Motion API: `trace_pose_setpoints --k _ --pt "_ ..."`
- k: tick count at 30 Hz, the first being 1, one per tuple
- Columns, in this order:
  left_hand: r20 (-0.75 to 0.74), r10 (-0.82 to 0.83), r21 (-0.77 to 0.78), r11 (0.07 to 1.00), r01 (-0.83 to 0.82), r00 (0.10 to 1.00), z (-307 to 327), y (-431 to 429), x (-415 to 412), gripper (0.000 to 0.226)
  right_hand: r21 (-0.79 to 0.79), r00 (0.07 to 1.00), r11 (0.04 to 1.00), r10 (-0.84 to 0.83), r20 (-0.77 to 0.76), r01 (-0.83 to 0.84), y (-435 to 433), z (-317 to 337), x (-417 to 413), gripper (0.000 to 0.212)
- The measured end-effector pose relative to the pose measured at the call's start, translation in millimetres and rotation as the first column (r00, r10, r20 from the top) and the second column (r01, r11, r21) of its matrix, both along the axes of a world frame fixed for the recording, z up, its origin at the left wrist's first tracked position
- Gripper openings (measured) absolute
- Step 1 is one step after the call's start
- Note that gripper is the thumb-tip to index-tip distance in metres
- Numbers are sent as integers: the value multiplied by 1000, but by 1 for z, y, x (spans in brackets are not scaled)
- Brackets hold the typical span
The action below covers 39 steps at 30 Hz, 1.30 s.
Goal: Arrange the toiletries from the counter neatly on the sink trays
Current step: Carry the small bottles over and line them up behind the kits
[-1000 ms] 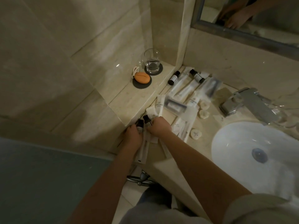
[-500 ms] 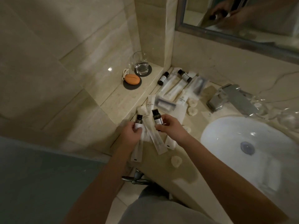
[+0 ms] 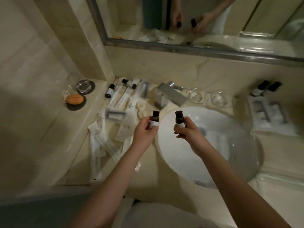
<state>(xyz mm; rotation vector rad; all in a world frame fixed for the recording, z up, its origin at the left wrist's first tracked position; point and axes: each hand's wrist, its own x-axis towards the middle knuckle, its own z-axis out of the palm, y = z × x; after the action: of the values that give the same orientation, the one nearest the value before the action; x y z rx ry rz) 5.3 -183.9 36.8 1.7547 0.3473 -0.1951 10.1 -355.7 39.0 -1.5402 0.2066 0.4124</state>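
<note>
My left hand point(image 3: 144, 134) grips a small dark bottle point(image 3: 155, 120) with a white label, held upright over the counter at the basin's left rim. My right hand point(image 3: 189, 130) holds a second dark bottle point(image 3: 179, 120) upright above the white basin point(image 3: 230, 145). Several white sachets and wrapped toiletries point(image 3: 105, 140) lie scattered on the counter to the left, with two more small bottles point(image 3: 109, 91) near the back wall. On the right of the basin a pale tray point(image 3: 278, 127) carries boxed items, with two dark bottles point(image 3: 264, 88) standing behind it.
A chrome tap point(image 3: 171, 94) stands behind the basin. An orange soap point(image 3: 74, 99) on a dark coaster and a glass point(image 3: 83, 86) sit on the raised ledge at left. A mirror point(image 3: 197, 18) runs along the back wall. Glass holders point(image 3: 205, 97) lie right of the tap.
Both hands have lifted their bottles off the left counter and carried them right, toward the basin. My view has swung right, bringing the tray and the mirror into sight.
</note>
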Motion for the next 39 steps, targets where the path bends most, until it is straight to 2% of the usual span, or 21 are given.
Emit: trace_pose_setpoints --k 2,6,10,13,15,19,23,27,34,39 --pt "6 -64 -9 998 64 998 2 -30 4 37 -9 996 996 -89 7 89 -30 1 -7 17" --pt "25 -184 -7 983 184 983 3 -89 13 24 -53 969 968 -244 39 246 -89 3 -21 15" --pt "23 -289 -25 957 290 957 9 -149 20 25 -100 954 950 -288 84 296 -149 9 -31 11" --pt "35 -360 -38 932 362 932 14 -191 25 27 -196 944 925 -306 125 326 -192 14 -35 19" --pt "41 -398 -30 916 399 916 16 -218 31 23 -186 927 910 -349 134 370 -216 16 -34 15" --pt "39 -437 -18 899 438 898 18 -266 45 28 -138 860 852 -485 158 505 -259 17 -27 6" --pt "30 -481 8 877 481 876 17 -305 63 26 -138 817 807 -557 148 575 -301 15 -15 13" --pt "23 -483 30 876 482 876 17 -337 85 27 -121 774 766 -616 144 632 -335 11 6 28" --pt "57 -489 66 872 486 870 18 -367 120 26 -190 752 728 -632 186 658 -384 0 62 43" --pt "69 -460 57 888 457 885 17 -372 142 29 -298 791 733 -567 229 611 -402 -9 113 35"
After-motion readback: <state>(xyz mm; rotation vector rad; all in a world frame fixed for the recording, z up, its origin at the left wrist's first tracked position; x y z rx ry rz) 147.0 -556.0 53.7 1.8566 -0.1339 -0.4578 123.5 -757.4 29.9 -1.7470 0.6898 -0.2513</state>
